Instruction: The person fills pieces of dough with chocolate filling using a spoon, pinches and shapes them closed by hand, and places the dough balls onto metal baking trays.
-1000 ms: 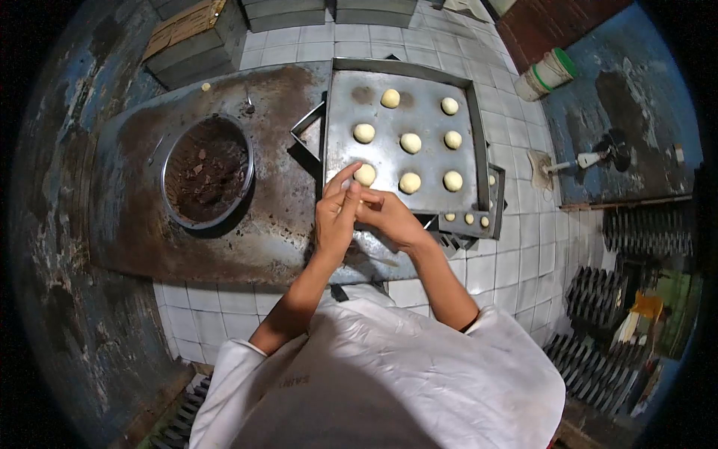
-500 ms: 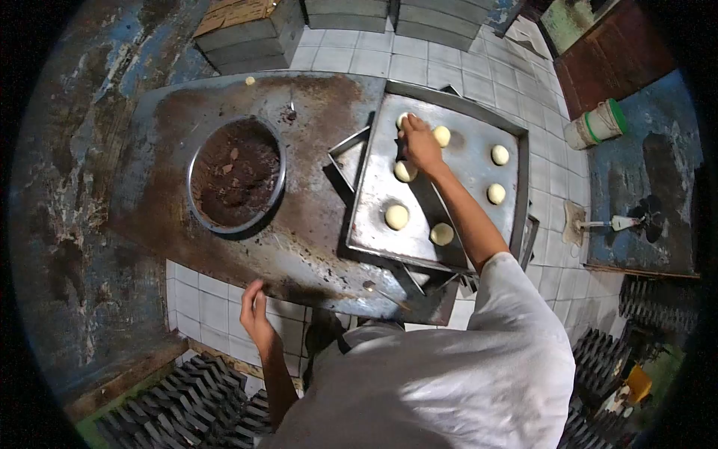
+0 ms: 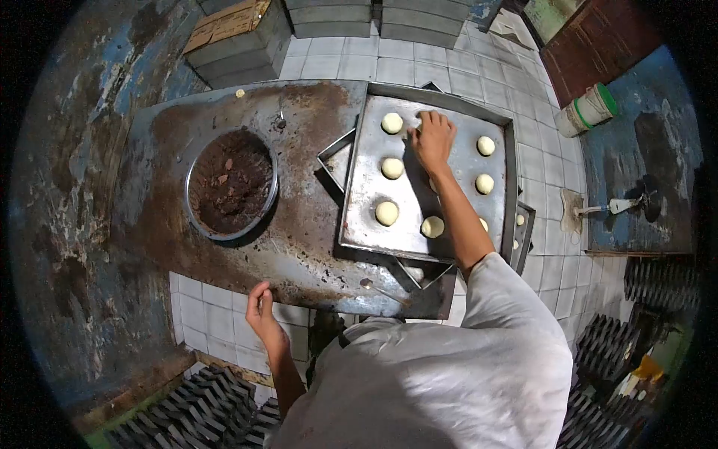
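Note:
My right hand (image 3: 434,138) is over the far middle of a metal baking tray (image 3: 374,232), fingers bent down around a pale dough ball that they mostly cover. To its left lies a round dough ball (image 3: 392,123), with another dough ball (image 3: 392,168) nearer me. Further dough balls stand apart on the tray, including one at the right (image 3: 485,145) and one near the front (image 3: 432,227); my forearm partly hides others. My left hand (image 3: 263,314) hangs by the table's front edge, holding nothing, its fingers loosely bent and slightly apart.
A steel bowl (image 3: 275,191) of dark brown crumbly filling stands on the stained table (image 3: 157,217). A spoon (image 3: 381,290) lies near the front edge. More trays sit beneath the top one. Stacked grey boxes (image 3: 329,19) stand beyond, and a white bucket (image 3: 591,111) is at the right.
My right hand has moved right from the far-left dough ball to the one beside it, uncovering the first. My left hand stays by the table edge; the view has shifted slightly.

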`<state>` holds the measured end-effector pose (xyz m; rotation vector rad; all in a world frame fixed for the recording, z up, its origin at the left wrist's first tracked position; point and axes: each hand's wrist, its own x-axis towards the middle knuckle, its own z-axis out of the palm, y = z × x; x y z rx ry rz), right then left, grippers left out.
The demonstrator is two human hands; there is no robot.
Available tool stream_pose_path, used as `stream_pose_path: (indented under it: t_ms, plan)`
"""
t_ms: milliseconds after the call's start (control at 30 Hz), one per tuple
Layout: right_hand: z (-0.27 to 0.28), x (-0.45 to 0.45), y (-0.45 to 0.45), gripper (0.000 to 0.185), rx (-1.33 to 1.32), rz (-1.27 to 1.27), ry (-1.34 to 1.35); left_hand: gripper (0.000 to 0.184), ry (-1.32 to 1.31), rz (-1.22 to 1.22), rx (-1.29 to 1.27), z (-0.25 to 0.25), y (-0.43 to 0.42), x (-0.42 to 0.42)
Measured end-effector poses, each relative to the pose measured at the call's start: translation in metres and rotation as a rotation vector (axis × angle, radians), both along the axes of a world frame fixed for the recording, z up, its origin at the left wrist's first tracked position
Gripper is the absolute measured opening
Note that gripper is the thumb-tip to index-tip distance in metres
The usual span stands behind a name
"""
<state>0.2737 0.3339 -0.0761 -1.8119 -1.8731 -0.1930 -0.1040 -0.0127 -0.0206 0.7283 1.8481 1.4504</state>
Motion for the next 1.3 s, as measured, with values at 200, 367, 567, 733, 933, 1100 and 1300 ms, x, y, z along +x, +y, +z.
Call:
stream_pose_path:
  t_ms: [200, 367, 567, 733, 933, 1100, 1300]
  plan:
    - [-0.048, 0.045, -0.014, 0.021, -0.167, -0.074, 0.285, 0.017, -0.047, -0.306, 0.038, 0.016, 0.084, 0.049]
    - [0.044, 0.021, -0.083, 0.028, -0.253, 0.221, 0.896, 0.016, 0.162, -0.609, 0.311, 0.045, 0.152, 0.104]
    - [0.104, -0.052, -0.202, 0.033, -0.5, 0.353, 1.604, 0.038, -0.186, -0.837, 0.113, 0.05, 0.16, 0.157]
    - [0.08, -0.101, -0.241, 0.034, -0.065, 0.057, 1.026, 0.033, -0.166, -0.771, -0.017, 0.028, 0.116, 0.156]
    - [0.013, -0.145, -0.273, 0.032, -0.534, 0.095, 1.736, 0.034, -1.105, -0.707, -0.126, 0.011, 0.083, 0.103]
    - [-0.045, -0.134, -0.326, 0.058, -0.9, 0.079, 1.754, 0.034, -1.224, -0.542, -0.146, -0.007, 0.076, 0.023]
    - [-0.116, -0.108, -0.4, 0.039, -0.675, 0.079, -0.168, 0.023, -1.102, -0.223, -0.162, -0.044, 0.081, -0.102]
